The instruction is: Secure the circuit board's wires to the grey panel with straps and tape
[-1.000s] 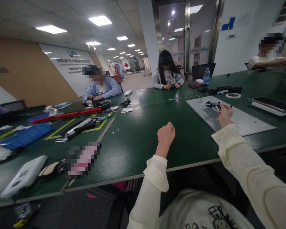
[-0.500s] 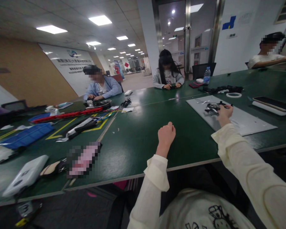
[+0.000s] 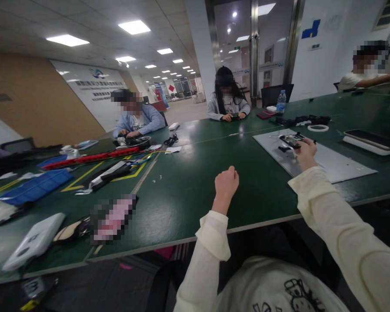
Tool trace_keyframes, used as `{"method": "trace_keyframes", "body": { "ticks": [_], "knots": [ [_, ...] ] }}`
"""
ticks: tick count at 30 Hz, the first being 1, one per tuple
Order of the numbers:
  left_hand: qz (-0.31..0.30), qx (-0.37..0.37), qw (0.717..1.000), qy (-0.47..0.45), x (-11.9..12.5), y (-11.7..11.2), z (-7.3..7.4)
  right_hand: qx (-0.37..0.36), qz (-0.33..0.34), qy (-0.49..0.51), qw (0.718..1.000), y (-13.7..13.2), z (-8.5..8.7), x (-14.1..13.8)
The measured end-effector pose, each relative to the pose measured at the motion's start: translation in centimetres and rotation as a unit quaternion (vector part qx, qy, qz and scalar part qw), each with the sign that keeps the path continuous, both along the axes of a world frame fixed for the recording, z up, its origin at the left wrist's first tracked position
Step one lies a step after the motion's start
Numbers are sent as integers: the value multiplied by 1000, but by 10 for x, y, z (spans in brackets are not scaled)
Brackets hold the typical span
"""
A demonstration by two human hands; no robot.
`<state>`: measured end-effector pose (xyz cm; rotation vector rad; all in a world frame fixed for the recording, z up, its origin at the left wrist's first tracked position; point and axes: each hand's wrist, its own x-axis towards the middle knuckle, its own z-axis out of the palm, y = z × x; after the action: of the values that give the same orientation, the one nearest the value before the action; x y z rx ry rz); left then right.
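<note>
Over the grey-white board (image 3: 341, 167), my right hand (image 3: 306, 152) grips a small black device (image 3: 291, 141). It has a frame-like body and short dark parts sticking out, and it is tilted so that a lighter face shows. The exact kind is too small to tell. A few small pieces around the device on the board are hard to make out. My left hand (image 3: 226, 184) is closed in a fist above the green table (image 3: 188, 190), left of the board. Its palm side is hidden, so I cannot see whether anything is inside.
Right of the board lie a phone on a white box (image 3: 373, 141), a roll of white tape (image 3: 317, 128) and black straps (image 3: 300, 121). A water bottle (image 3: 281, 102) stands behind. On the left are a blue tray (image 3: 37, 186) and a white power bank (image 3: 34, 240). Several people sit around.
My right hand has turned the black device, so its flatter, lighter face now shows. My left fist has stayed almost where it was.
</note>
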<state>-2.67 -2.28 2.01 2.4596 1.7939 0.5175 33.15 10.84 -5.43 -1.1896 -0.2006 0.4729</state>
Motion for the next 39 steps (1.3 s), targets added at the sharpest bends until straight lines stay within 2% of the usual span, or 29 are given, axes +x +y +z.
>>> {"method": "trace_keyframes", "body": {
  "ticks": [3, 6, 8, 12, 14, 16, 19, 22, 25, 28, 34, 39],
  "knots": [
    [7, 20, 1000, 16, 1, 0, 1, 29, 6, 58, 998, -4, 15, 2],
    [7, 28, 999, 20, 1, 0, 2, 74, 45, 28, 996, -11, 31, -8],
    [3, 24, 1000, 15, 1, -1, 3, 76, 95, 2, 993, -17, 40, -26],
    [21, 33, 999, 17, 2, -2, 8, 16, 250, -17, 968, -28, 47, -78],
    [38, 49, 998, 17, 2, -3, 11, -10, 335, -29, 942, -32, 46, -104],
    [52, 71, 996, 15, 2, -3, 12, -20, 426, -43, 904, -37, 44, -128],
    [61, 100, 993, 6, 1, -2, 11, -7, 554, -52, 831, -46, 43, -154],
    [41, 125, 991, 1, 0, 2, 8, 2, 636, -64, 769, -57, 44, -172],
    [-4, 138, 990, 27, 0, 5, 4, -29, 664, -103, 740, -64, 43, -182],
    [-34, 128, 989, 64, 1, 8, -2, -51, 665, -131, 733, -66, 42, -184],
    [-37, 90, 990, 105, -1, 10, -13, -84, 606, -193, 767, -65, 44, -179],
    [-38, 75, 991, 107, -3, 12, -17, -95, 588, -198, 778, -59, 39, -172]
  ]
}}
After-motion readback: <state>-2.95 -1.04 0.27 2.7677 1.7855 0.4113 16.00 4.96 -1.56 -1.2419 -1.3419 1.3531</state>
